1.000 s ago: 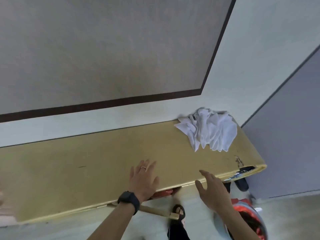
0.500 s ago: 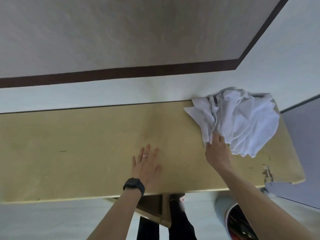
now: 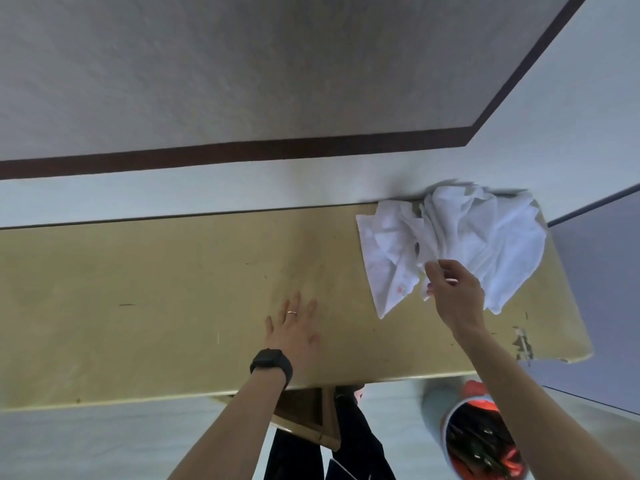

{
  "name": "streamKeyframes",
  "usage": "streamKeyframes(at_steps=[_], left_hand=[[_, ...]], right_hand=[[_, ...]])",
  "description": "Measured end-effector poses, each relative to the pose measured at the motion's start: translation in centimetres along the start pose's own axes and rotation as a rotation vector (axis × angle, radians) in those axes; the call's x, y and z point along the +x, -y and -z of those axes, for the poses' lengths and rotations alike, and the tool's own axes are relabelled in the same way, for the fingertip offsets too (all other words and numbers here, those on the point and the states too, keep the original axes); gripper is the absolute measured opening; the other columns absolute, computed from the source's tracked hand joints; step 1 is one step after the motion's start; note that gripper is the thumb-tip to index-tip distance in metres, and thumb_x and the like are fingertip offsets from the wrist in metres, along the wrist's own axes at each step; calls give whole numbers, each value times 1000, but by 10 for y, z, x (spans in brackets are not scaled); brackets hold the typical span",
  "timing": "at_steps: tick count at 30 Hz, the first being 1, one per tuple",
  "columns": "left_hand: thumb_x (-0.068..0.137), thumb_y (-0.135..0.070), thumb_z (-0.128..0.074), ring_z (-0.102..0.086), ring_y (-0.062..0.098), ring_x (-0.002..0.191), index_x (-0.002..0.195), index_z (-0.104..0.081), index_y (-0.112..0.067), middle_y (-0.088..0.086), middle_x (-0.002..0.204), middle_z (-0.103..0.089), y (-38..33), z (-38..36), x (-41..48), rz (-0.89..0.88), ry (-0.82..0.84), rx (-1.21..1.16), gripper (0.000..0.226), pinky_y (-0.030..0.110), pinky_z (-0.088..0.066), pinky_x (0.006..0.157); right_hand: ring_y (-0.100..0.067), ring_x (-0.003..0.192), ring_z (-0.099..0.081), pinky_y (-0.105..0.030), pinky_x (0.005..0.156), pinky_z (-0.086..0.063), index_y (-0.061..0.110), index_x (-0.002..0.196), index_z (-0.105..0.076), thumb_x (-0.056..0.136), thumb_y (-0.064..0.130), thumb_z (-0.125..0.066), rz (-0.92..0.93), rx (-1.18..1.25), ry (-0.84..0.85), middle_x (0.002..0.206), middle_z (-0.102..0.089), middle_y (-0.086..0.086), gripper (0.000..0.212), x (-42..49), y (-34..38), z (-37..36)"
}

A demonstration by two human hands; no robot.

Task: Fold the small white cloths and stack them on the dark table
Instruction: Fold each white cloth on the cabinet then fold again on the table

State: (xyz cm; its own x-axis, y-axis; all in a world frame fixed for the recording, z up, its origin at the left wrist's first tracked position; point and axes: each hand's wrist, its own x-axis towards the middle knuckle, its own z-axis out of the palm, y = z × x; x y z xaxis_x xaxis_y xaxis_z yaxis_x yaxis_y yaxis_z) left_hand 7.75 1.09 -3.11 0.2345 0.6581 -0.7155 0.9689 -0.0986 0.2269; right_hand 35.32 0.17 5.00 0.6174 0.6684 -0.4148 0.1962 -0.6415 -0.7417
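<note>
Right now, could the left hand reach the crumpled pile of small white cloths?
Probably yes: only bare tan tabletop lies between the flat left hand and the crumpled white cloth pile; the right hand pinches its near edge.

right hand (image 3: 457, 296) pinches white cloths (image 3: 485, 244) | left hand (image 3: 294, 330) flat on table (image 3: 138, 289)

The table (image 3: 138, 306) in front of you had a pale yellow top, wood or laminate by its look, smooth with a dull satin sheen; the finish was chipped and flaking near its right front corner. The cloths (image 3: 485, 244) were thin white fabric, matt and heavily creased. Your watch (image 3: 272, 363) had a matt black band, apparently rubber or plastic. Your ring (image 3: 292, 312) was glossy yellow metal. The wall (image 3: 242, 64) behind had a matt, finely rough surface.
</note>
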Motion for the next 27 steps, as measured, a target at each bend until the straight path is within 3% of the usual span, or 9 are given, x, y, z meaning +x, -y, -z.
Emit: streamKeyframes(at_steps=[4, 6, 9, 12, 15, 18, 22, 27], left_hand=[[97, -30, -48, -14, 27, 150, 157, -13, -29, 6, 164, -15, -26, 56, -21, -82, -147, -184, 69, 45, -19, 120], [96, -35, -51, -19, 23, 148, 156, -16, -30, 2, 162, -23, -44, 86, -36, -199, -272, -292, 69, 42, -25, 118], [94, -42, -52, -28, 16, 143, 154, -20, -39, -9, 158, -30, -75, 137, -64, -396, -461, -421, 68, 40, -32, 115], [95, -35, -54, -29, 14, 142, 152, -24, -47, -8, 157, -33, -95, 182, -91, -564, -555, -381, 65, 36, -31, 116], [91, -31, -60, -33, 10, 139, 133, -57, -44, -11, 149, -46, -92, 209, -111, -666, -521, -251, 43, 32, -34, 113], [87, -40, -66, -47, 7, 127, 108, -71, -29, -14, 133, -60, -75, 224, -129, -615, -465, -226, 23, 27, -40, 103], [84, -48, -69, -56, 10, 104, 93, -66, -25, -13, 114, -66, -44, 235, -150, -542, -450, -303, 25, 32, -47, 90], [76, -48, -71, -59, 18, 74, 78, -53, -30, -9, 79, -63, 2, 240, -171, -468, -409, -342, 25, 40, -53, 69]], right_hand=[[-3, 80, -61, -11, 69, -42, 30, 97, -66, 96, 34, -59, 251, -37, -29, 94, -63, 5, 7, -22, 44, 21], [-1, 78, -60, -4, 70, -41, 31, 101, -67, 96, 26, -61, 395, -91, -2, 93, -59, 8, 9, -35, 67, 30], [-2, 81, -59, -9, 72, -43, 31, 103, -69, 94, 21, -63, 591, -190, 82, 92, -58, 12, 14, -59, 98, 41], [-4, 81, -59, -19, 74, -48, 31, 104, -71, 94, 26, -63, 760, -320, 177, 92, -57, 16, 13, -82, 125, 49], [1, 79, -57, -17, 73, -47, 33, 103, -72, 93, 34, -64, 870, -415, 212, 87, -52, 23, 14, -104, 146, 52], [4, 77, -55, -12, 71, -41, 30, 101, -73, 93, 36, -63, 883, -458, 197, 87, -51, 24, 14, -118, 161, 49], [3, 77, -53, -10, 68, -36, 29, 101, -72, 94, 40, -61, 900, -511, 187, 85, -51, 25, 17, -129, 173, 38], [3, 75, -52, -19, 69, -43, 32, 94, -70, 91, 49, -62, 947, -542, 235, 84, -53, 21, 19, -146, 186, 15]])
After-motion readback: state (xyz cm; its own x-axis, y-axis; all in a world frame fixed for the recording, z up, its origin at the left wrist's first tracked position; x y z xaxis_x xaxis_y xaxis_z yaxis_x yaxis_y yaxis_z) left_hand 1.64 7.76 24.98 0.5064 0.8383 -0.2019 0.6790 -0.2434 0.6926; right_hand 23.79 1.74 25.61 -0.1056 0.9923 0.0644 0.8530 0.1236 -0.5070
